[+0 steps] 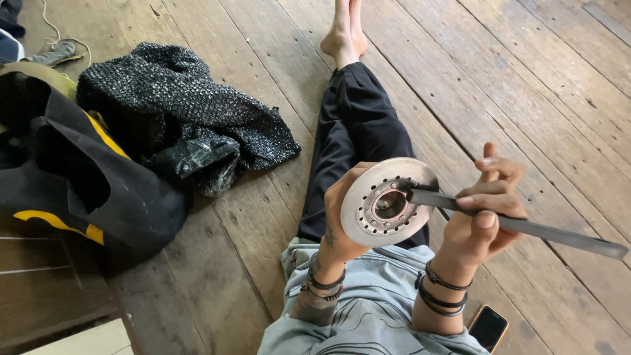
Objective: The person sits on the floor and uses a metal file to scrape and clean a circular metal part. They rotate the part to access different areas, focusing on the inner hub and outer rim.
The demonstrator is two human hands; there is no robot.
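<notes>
Head view, and the only one I have: I'm looking down at my lap on a worn wooden plank floor point(539, 98). My left hand point(338, 217) is clenched around the rim of a round silver metal disc with a ring of small drilled holes and a raised hub point(384, 204), holding it upright near the centre of the frame, its face turned toward me. My right hand point(483, 217) grasps a long flat grey metal bar, like a file or straightedge point(526, 227), which runs out toward four o'clock; its near tip touches the disc just at the three o'clock side of the hub.

At nine o'clock from the disc sits a black bag with yellow trim point(72, 190), and at ten o'clock a crumpled black speckled cloth point(177, 105) with a bit of shiny black plastic beside it. A dark phone point(488, 327) lies on the floor at five o'clock.

As I judge it, the step in hand is working the bar's tip against the hub area. A next stroke would call for a firm left grip so the disc doesn't turn, and the bar kept flat against the metal.
</notes>
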